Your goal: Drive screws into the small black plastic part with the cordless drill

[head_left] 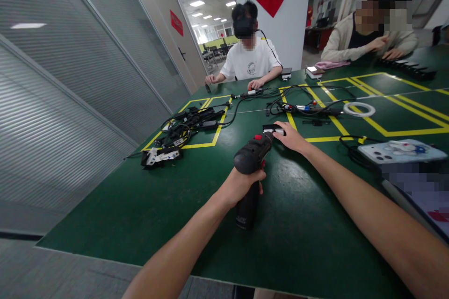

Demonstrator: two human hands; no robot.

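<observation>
The left hand [242,186] clenches the electric screwdriver [250,161], its long axis pointing toward one o'clock at the small black part [271,129], which the nearer right hand [291,138] pins fingers-down on the green table [140,205].

A cordless drill [250,168] stood at the middle of the near half of a work table [140,215], gripped from behind by the left hand [242,184]. The right hand [291,138] rested just beyond the drill on a small block [273,129] at the drill's tip. Left of the drill lay a tangle of cables and adapters [185,126]. Right of the drill lay a phone [400,152], with a tape ring [358,109] farther back. Beyond the drill, across more cables [301,103], one person [249,51] sat at the table's far edge, another person [372,28] to the right.
</observation>
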